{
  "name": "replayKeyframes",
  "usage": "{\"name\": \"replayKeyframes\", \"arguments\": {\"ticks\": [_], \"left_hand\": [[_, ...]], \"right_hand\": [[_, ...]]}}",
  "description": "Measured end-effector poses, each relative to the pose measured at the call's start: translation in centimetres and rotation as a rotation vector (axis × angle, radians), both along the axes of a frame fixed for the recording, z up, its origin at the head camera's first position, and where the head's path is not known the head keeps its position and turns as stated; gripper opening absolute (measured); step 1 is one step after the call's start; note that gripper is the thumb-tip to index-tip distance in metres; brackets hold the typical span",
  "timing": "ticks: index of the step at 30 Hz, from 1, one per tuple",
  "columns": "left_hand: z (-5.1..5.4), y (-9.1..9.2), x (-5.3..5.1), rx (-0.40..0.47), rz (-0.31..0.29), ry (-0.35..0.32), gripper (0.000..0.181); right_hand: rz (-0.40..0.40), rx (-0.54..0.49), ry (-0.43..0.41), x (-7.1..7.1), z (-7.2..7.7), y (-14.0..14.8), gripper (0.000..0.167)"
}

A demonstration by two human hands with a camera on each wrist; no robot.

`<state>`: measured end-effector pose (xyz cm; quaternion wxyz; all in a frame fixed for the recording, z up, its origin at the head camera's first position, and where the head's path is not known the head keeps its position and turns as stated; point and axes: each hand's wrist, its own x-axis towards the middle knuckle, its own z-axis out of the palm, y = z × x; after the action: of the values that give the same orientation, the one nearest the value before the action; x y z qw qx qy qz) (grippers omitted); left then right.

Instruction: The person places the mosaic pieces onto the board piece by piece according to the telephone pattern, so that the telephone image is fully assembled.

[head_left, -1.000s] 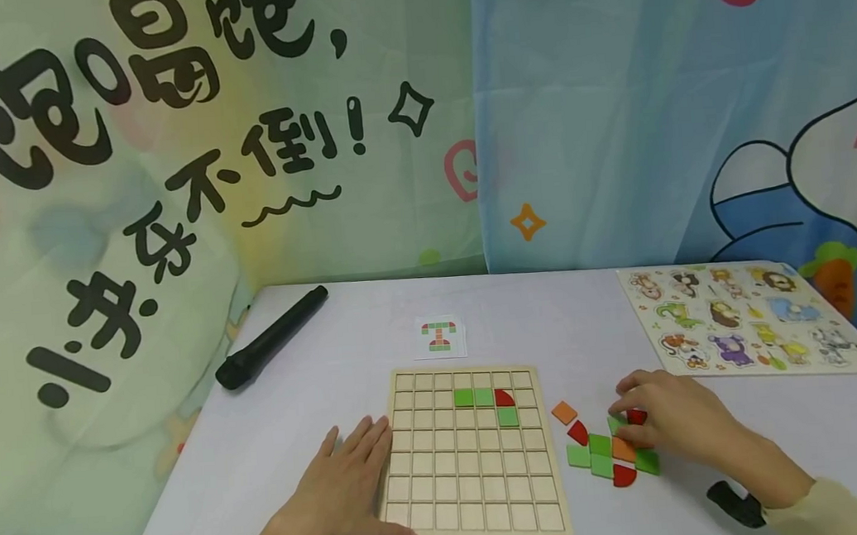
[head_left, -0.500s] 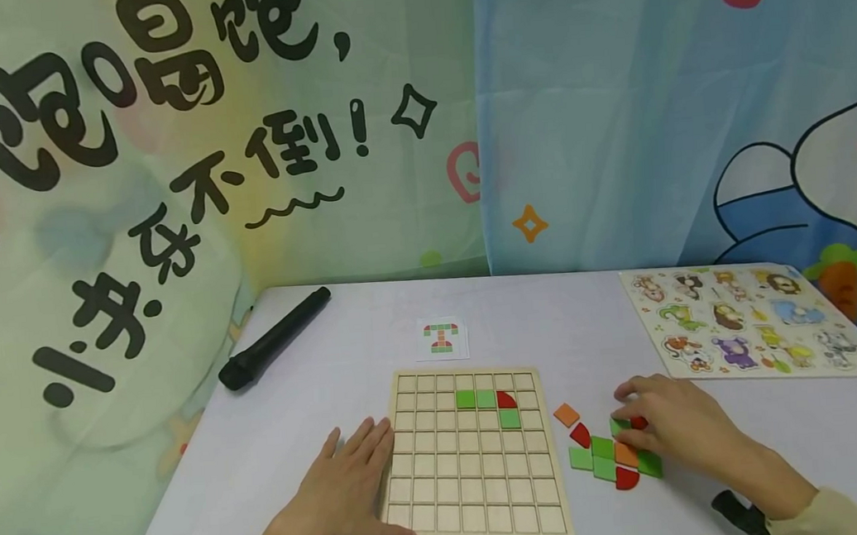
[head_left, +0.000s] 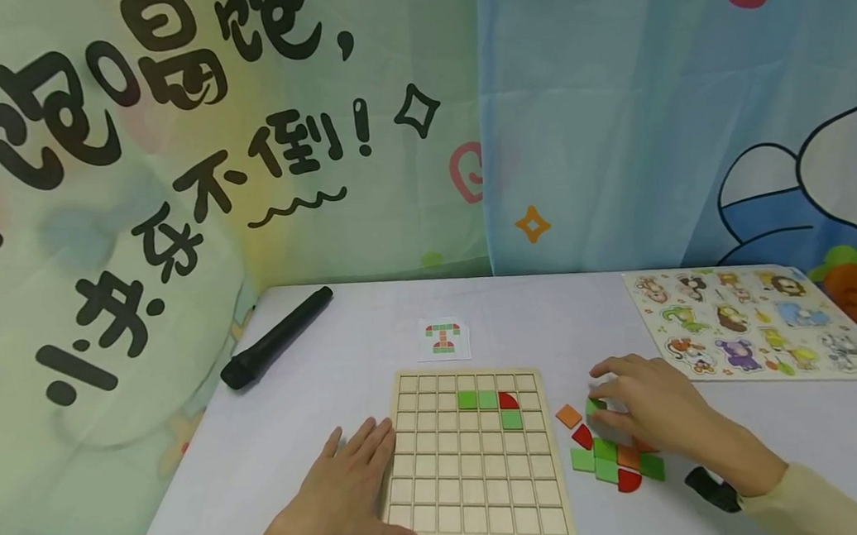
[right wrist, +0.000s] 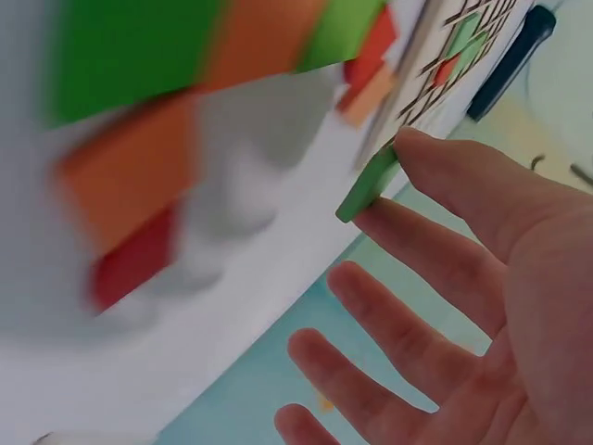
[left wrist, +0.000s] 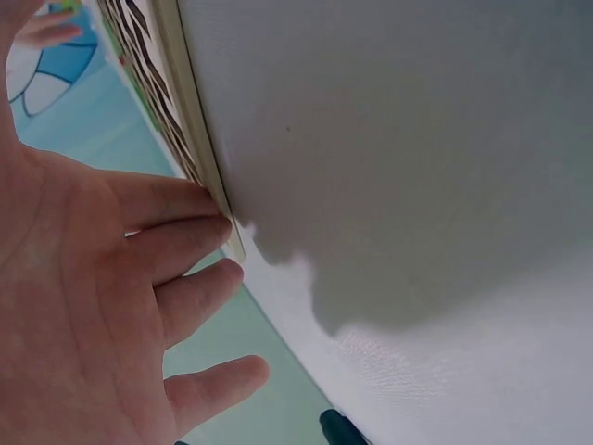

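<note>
A wooden grid board (head_left: 480,467) lies flat on the white table. Near its top, several tiles sit in the cells: green squares (head_left: 468,400) and one red quarter-round (head_left: 508,400). My left hand (head_left: 342,485) rests along the board's left edge, fingers straight and thumb at the lower corner. Between thumb and forefinger, my right hand (head_left: 654,405) pinches a green square tile (right wrist: 369,185), held off the table in the right wrist view. Its other fingers are spread. Below that hand lies a cluster of loose green tiles (head_left: 606,469), orange tiles and red tiles, partly hidden by it.
Behind the board lies a small pattern card (head_left: 443,338) with a red, green and orange figure. A black microphone-like rod (head_left: 277,340) is at the back left. An animal puzzle board (head_left: 757,323) lies at the back right. Fabric curtains (head_left: 575,125) hang behind the table.
My right hand has risen from the loose pile and moved slightly left and away from me, carrying the green tile. My left hand stays at the board's edge.
</note>
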<state>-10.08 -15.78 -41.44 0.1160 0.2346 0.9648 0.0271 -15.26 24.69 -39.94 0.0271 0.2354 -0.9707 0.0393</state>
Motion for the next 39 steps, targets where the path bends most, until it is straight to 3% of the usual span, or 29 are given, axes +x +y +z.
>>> {"name": "replayKeyframes", "arguments": {"ticks": [11, 21, 28, 39], "left_hand": [[0.1, -0.2, 0.2, 0.008, -0.022, 0.013, 0.131], [0.2, -0.1, 0.1, 0.002, -0.002, 0.009, 0.131], [0.0, -0.1, 0.1, 0.001, -0.01, 0.005, 0.131], [0.1, 0.0, 0.0, -0.007, -0.006, 0.004, 0.13]], "right_hand": [[0.193, -0.008, 0.189, -2.2, 0.3, -8.5, 0.016], [0.236, -0.017, 0.202, -4.0, -0.3, -14.5, 0.016], [0.233, -0.007, 0.144, -4.5, -1.2, -16.3, 0.017], [0.237, 0.022, 0.168, -4.7, -2.2, -16.9, 0.016]]}}
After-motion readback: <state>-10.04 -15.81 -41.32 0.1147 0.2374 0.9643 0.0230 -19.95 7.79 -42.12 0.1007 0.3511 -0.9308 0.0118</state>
